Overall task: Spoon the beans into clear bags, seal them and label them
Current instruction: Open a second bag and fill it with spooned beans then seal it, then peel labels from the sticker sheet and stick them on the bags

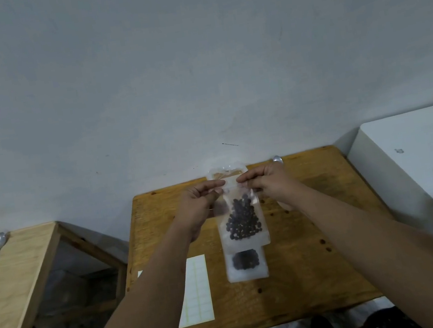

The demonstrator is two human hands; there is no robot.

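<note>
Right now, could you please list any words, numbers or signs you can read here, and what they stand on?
Nothing is readable.
White sheet of sticker labels: looks blank.
White box on the right: one small dark mark, too blurred to read.
Clear plastic bag of dark beans: no print visible.

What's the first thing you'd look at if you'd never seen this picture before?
Your eye goes straight to the middle, where the left hand and the right hand pinch the top of a clear bag holding dark beans over the wooden table. Just below it, a second bag of beans lies flat on the table, with a white sheet of labels beside it.
</note>
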